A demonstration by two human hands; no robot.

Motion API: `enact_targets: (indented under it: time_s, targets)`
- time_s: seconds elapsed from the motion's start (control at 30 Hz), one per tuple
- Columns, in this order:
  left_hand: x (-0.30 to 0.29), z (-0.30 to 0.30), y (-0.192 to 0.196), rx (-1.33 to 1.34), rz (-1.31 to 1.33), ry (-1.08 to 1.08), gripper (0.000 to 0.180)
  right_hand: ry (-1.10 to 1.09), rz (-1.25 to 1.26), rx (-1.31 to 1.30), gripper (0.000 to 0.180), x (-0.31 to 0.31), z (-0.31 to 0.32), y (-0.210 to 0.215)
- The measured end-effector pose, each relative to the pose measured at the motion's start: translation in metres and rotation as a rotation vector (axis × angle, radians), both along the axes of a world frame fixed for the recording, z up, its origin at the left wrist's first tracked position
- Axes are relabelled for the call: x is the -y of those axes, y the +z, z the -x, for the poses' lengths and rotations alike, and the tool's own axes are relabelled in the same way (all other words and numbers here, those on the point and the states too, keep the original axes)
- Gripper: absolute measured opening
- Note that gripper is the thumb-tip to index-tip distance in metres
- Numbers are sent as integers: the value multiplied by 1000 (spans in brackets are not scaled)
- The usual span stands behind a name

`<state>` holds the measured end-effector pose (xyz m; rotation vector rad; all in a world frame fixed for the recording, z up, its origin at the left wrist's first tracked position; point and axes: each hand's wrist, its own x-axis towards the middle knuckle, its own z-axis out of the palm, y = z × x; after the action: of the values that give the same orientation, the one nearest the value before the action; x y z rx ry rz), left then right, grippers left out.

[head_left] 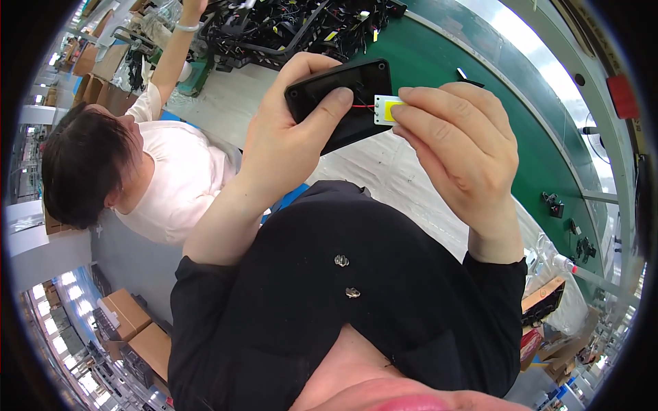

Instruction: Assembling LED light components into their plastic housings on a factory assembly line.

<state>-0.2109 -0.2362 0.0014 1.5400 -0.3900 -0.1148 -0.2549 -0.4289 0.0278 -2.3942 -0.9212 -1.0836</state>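
Left hand: gripping the black housing, thumb pressed across its face, fingers wrapped behind
Right hand: fingertips pinched shut on the chip, a small white plate with a yellow centre
Chip: at the housing's right edge, joined to it by a thin red wire
Housing: held up in front of the chest, above the green belt
Co-worker: to the left in a white shirt, one arm raised toward a heap of black cables
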Motion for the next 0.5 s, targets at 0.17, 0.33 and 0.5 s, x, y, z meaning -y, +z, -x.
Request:
enact_targets:
  time_s: [0.17, 0.33, 0.5]
  targets:
    - [4, -7, 11, 100, -95, -15, 13, 33, 36, -22, 25, -1, -5, 7]
    - [-11, -7, 22, -170, 141, -179, 38, 31, 45, -26, 26, 2, -9, 16]
    - [-28, 1, 31, -273, 132, -369, 52, 48, 15, -61, 27, 0, -2, 20]
